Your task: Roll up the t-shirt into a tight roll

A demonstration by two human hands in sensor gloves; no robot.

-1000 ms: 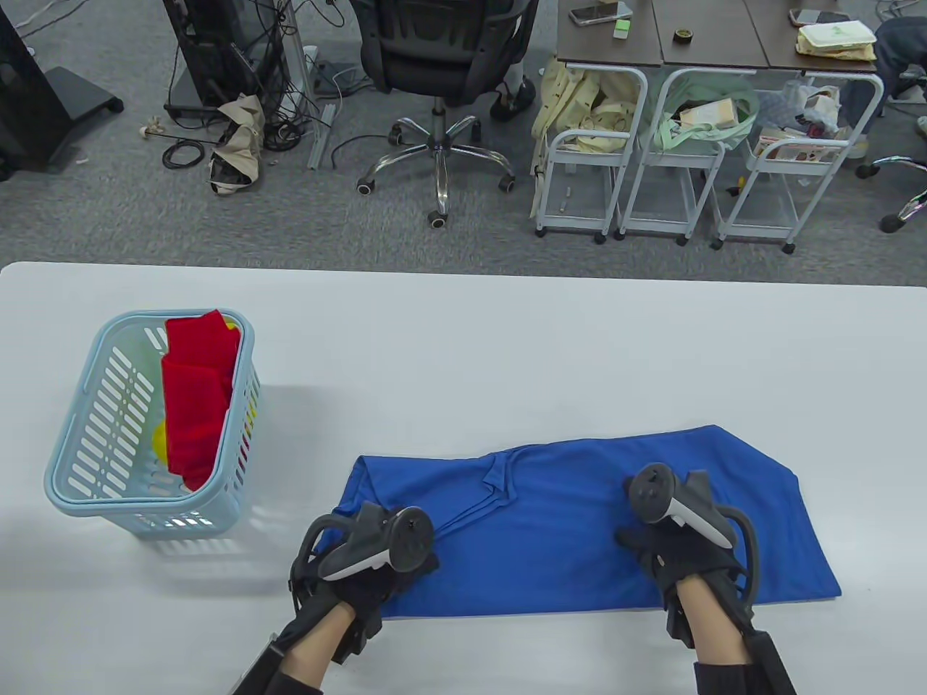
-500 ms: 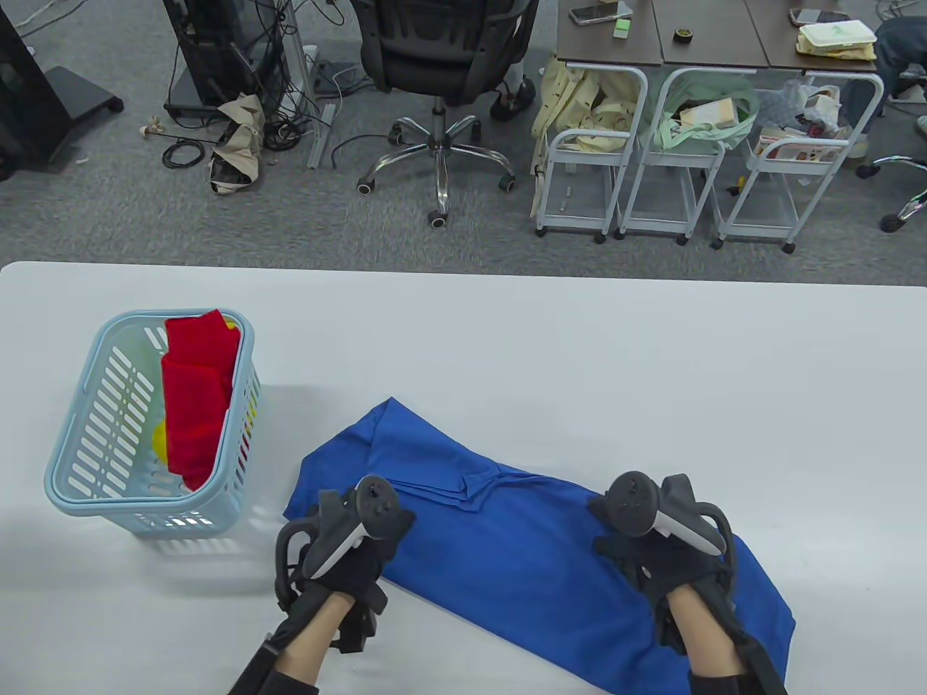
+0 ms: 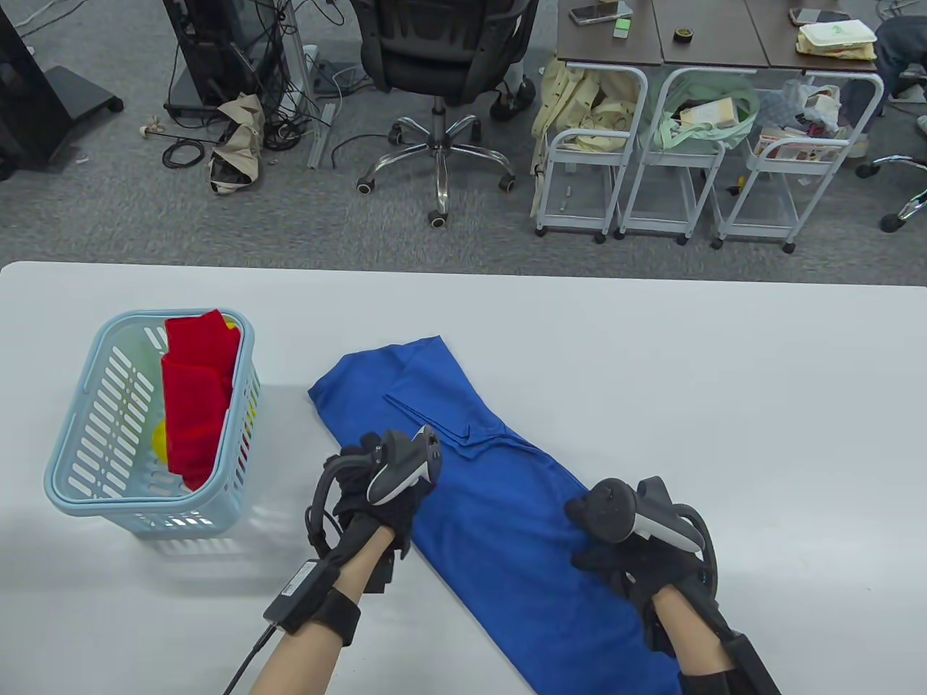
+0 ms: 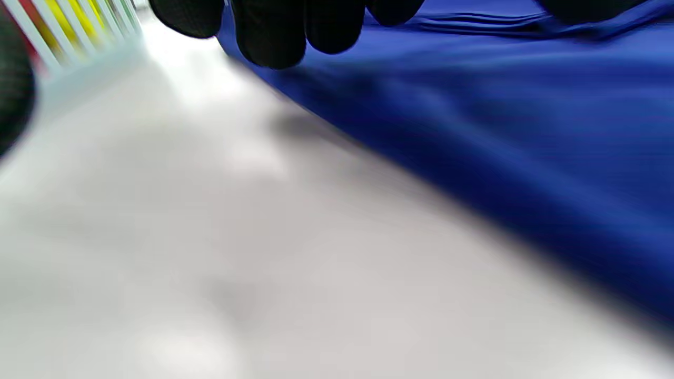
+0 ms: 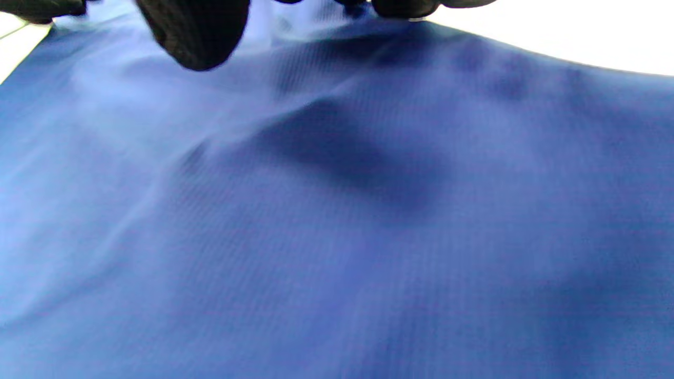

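At the left of the white table (image 3: 652,347) stands a pale blue basket (image 3: 80,463) with red cloth (image 3: 197,391) in it, apart from the work. Just right of it, the left hand (image 3: 376,499) rests on the near-left edge of the blue t-shirt (image 3: 500,521); in the left wrist view its fingertips (image 4: 271,31) lie at the cloth's edge, but whether they pinch the fabric or only press on it cannot be told. The t-shirt is folded into a long narrow band that lies flat and runs diagonally, its far end near the basket and its near end passing out of the bottom edge of the table view. Further right, the right hand (image 3: 623,550) sits on the band's right edge, fingers curled down onto the cloth; a firm grasp is likely but not certain. No turn of the roll shows anywhere. Judged so, the folding is done and the whole rolling is left.
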